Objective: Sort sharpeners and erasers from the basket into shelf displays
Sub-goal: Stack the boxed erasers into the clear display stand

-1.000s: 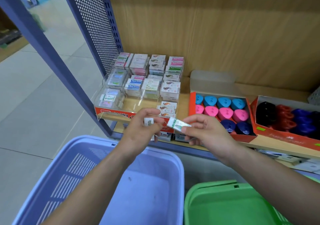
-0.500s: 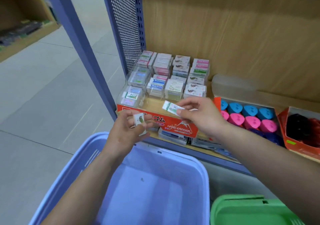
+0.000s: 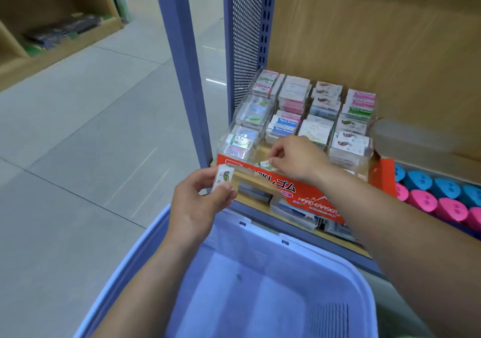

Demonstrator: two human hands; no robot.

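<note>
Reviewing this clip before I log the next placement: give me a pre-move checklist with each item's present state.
1. Right hand pinches the small white-and-green wrapped eraser: ok.
2. That eraser is at the front row of the clear plastic eraser display with red front: ok.
3. Eraser released there: not ok, not yet let go.
4. Target compartment's design matches: cannot tell, hand hides it.
5. Left hand holds the white owl-print eraser: ok.
6. Lavender plastic basket shows no stock in its visible part: ok.

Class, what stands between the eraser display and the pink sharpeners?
The sharpener box's orange side wall; the head view shows it.
</note>
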